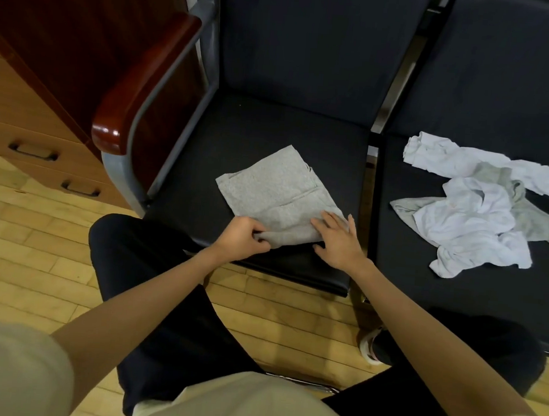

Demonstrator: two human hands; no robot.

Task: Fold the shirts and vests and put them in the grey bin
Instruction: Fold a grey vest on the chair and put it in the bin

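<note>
A grey garment, folded into a flat rectangle, lies on the dark seat of the left chair. My left hand pinches its near corner with curled fingers. Flat on the garment's near right edge rests my right hand, fingers spread and straight. A loose heap of white and grey clothes lies crumpled on the right-hand seat. No grey bin is in view.
The left chair has a glossy red-brown armrest on a grey metal frame. A wooden drawer cabinet stands at the far left. My dark-trousered knees and a white shoe are above the light wooden floor.
</note>
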